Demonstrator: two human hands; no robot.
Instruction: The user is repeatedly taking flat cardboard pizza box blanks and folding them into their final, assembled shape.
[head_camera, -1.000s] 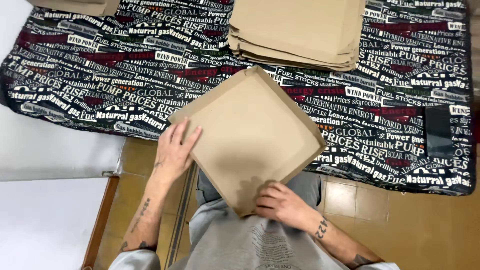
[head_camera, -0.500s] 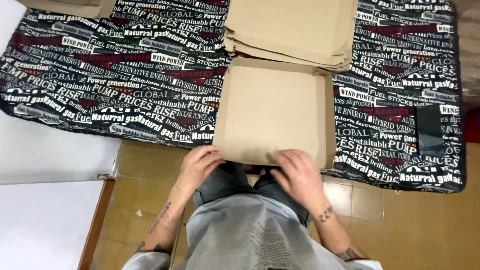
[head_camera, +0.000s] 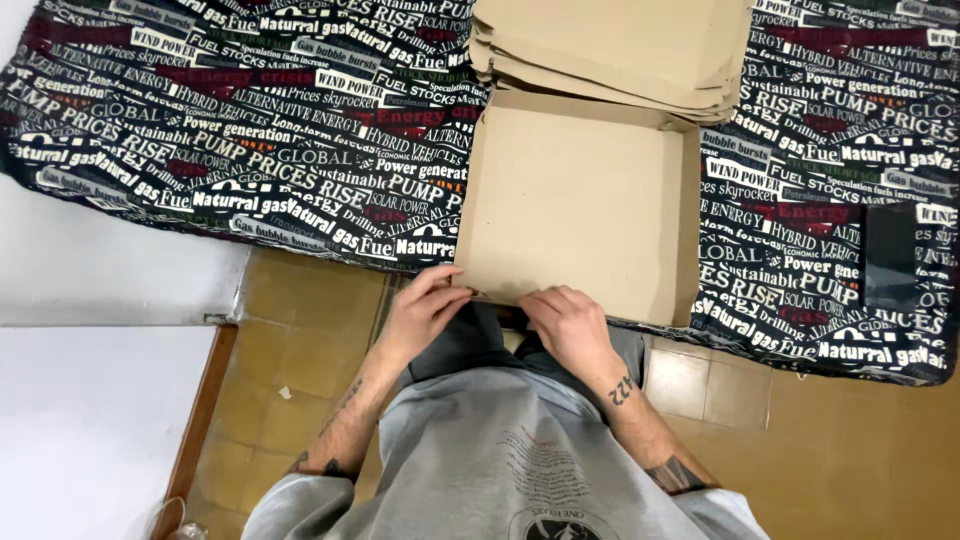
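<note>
- Head view, box: an open, shallow cardboard box (head_camera: 585, 205) lay flat on the table (head_camera: 250, 170), its inside facing up. Low walls stood along its far, left and right sides. Its near edge reached the table's near edge, just in front of the person's body.
- Head view, left hand: the left hand (head_camera: 425, 305) rested at the near left corner of the box. The grip was closed lightly on the near edge there, fingers curled over the cardboard and thumb towards the centre.
- Head view, right hand: the right hand (head_camera: 567, 322) sat just beside the left, at the middle of the same near edge. The fingers were bent down onto the cardboard; whether they pinched the edge or only pressed on it could not be told.
- Head view, stack: a stack (head_camera: 615, 45) of flat cardboard sheets lay on the far side of the box, its near edge touching or overlapping the far wall.
- Head view, surroundings: a dark cloth (head_camera: 820, 190) printed with white lettering covered the table. A dark flat phone (head_camera: 890, 255) lay on the cloth to the right, well apart from the box. A tiled floor (head_camera: 300, 330) showed below the table edge.
</note>
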